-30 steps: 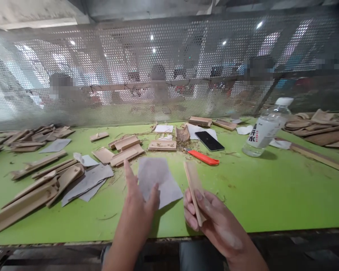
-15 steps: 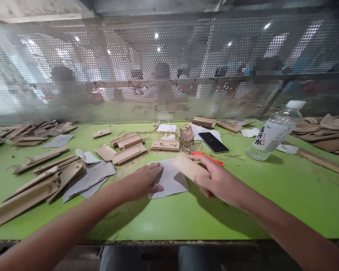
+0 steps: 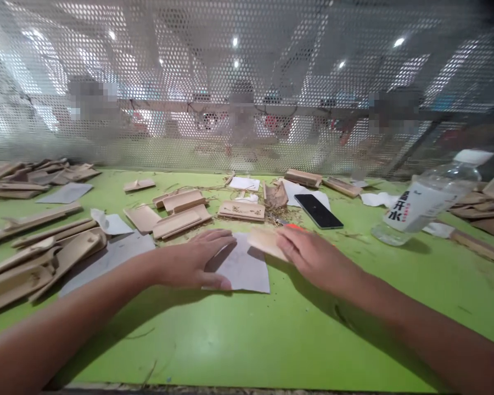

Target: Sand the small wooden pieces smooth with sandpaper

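My left hand [image 3: 200, 258] lies with its fingers stretched out and thumb apart on the left side of a pale sheet [image 3: 247, 269], perhaps sandpaper, on the green table. In my right hand [image 3: 308, 253] is a pale wooden piece [image 3: 265, 243], its free end over the sheet's upper right part. Whether that piece touches the sheet I cannot tell. Just behind my right hand an orange-handled tool [image 3: 294, 226] is mostly covered. Beyond the sheet lies a carved wooden piece [image 3: 241, 211] with a dark pattern.
Several wooden pieces [image 3: 181, 214] and more pale sheets lie at the left, with a pile behind them. A black phone [image 3: 319, 211] and a water bottle [image 3: 430, 200] are at the right. Brown shavings [image 3: 278, 213] are scattered behind the sheet. A perforated metal screen [image 3: 247, 137] closes the back.
My right hand has turned palm down over the wooden piece, which now lies lower and flatter. My left hand has shifted slightly left, its thumb spread wider. The camera view has moved closer.
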A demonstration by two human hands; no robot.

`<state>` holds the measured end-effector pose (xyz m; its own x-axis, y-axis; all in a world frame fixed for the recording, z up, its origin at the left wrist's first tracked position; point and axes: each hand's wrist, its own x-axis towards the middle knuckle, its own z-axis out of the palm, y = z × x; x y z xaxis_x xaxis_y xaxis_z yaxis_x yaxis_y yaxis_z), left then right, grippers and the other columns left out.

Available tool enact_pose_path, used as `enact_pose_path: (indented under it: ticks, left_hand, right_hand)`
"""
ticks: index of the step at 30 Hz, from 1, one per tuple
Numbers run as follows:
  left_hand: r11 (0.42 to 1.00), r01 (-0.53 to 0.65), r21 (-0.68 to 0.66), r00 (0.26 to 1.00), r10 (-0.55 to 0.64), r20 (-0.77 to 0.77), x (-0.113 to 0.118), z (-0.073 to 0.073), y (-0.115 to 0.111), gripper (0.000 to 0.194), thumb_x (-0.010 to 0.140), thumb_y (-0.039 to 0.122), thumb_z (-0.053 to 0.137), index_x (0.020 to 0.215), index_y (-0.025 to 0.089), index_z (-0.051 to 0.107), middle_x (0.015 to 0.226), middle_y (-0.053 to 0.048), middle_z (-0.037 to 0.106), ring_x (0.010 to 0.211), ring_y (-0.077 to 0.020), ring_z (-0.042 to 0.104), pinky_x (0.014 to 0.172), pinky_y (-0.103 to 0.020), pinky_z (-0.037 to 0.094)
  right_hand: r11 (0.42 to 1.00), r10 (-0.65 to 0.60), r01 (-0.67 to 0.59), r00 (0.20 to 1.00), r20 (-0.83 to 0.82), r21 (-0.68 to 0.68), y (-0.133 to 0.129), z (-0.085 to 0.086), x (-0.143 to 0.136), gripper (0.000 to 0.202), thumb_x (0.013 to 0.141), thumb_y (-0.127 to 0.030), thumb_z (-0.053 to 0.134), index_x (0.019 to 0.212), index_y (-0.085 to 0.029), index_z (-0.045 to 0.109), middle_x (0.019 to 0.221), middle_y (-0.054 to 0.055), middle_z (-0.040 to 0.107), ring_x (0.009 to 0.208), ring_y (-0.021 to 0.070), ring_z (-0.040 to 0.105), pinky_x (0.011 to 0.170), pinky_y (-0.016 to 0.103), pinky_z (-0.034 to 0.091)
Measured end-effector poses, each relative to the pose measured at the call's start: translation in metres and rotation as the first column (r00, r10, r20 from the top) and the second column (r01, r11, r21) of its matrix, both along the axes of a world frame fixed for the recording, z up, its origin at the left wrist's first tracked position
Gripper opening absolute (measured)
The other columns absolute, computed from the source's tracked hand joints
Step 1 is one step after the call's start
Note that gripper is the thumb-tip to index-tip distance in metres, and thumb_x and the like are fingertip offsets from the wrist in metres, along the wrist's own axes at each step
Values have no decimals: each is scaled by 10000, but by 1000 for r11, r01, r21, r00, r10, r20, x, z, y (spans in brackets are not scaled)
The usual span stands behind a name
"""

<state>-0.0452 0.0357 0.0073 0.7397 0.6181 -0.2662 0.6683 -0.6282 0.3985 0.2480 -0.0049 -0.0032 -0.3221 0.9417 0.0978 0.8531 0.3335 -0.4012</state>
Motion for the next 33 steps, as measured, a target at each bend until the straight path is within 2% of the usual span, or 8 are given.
enact_pose_path:
  ticks: [3, 7, 11, 15, 18, 22, 28, 33]
  left_hand:
    - [994, 35, 105, 999, -37, 18, 8, -1, -11, 1094, 825, 786, 648, 1643, 167, 268, 1693, -208, 296, 1521, -451, 333, 1208, -565, 352]
    - [966, 66, 252, 997, -75, 26, 18, -3, -19, 478, 1046, 473, 453, 1423, 207, 577, 1354, -145, 681, 1147, -309, 700, 973, -421, 551]
    - [874, -167, 456, 985, 124, 124, 15, 2, -14, 415, 1064, 259, 322, 1308, 172, 646, 1074, -125, 795, 830, -267, 759, 705, -371, 562]
    - [787, -306, 536, 919, 99, 381, 8, 7, -10, 410, 1085, 291, 350, 1356, 161, 630, 1139, -112, 799, 928, -246, 773, 797, -355, 582]
    - [869, -16, 494, 976, -94, 198, 8, 6, -13, 414, 1057, 218, 383, 1354, 243, 671, 1401, -60, 705, 1178, -256, 727, 982, -387, 567]
    - [923, 191, 334, 973, -223, 59, 16, 3, -17, 356, 1062, 392, 456, 1209, 220, 730, 1356, -98, 720, 1254, -297, 676, 1054, -435, 539]
    - [975, 39, 220, 982, -77, 170, 18, -13, -13, 672, 1036, 567, 478, 1571, 166, 416, 1633, -156, 450, 1497, -342, 423, 1212, -521, 386]
    - [986, -15, 165, 995, -1, 101, 17, -20, -16, 768, 1011, 595, 488, 1626, 162, 335, 1660, -149, 397, 1498, -364, 392, 1237, -537, 326]
  right_hand:
    - [991, -92, 95, 995, -34, 95, 8, 3, 9, 365, 1085, -412, 338, 1039, -190, 625, 816, 68, 680, 704, 227, 619, 634, 308, 391]
    - [982, -121, 130, 990, -74, 134, 14, 1, 18, 368, 1064, -417, 361, 1022, -191, 647, 790, 64, 687, 691, 228, 620, 624, 304, 382]
    - [959, -185, 209, 973, -135, 192, 18, 3, 23, 368, 1044, -437, 376, 1005, -195, 650, 819, 77, 699, 719, 240, 631, 640, 316, 395]
    - [948, -300, 319, 887, -351, -3, 23, 11, 29, 349, 1036, -468, 380, 1104, -214, 611, 673, 31, 667, 565, 223, 612, 557, 313, 434]
    - [907, -406, 264, 756, -513, -329, 25, 16, 30, 349, 1014, -376, 434, 1311, -216, 524, 656, 21, 688, 537, 213, 635, 506, 290, 459]
    - [855, -392, 148, 812, -432, -496, 22, 15, 28, 476, 922, -210, 532, 1396, -191, 498, 662, 20, 684, 552, 187, 617, 500, 262, 427]
    - [934, -153, 70, 965, -214, -351, 7, 4, 12, 374, 1006, -439, 510, 1344, -297, 583, 1102, 65, 741, 698, 197, 656, 628, 318, 476]
    - [985, 30, -29, 1000, 1, -170, -2, -9, 3, 641, 994, -681, 478, 1481, -278, 587, 1437, 134, 646, 1239, 372, 623, 976, 500, 486]
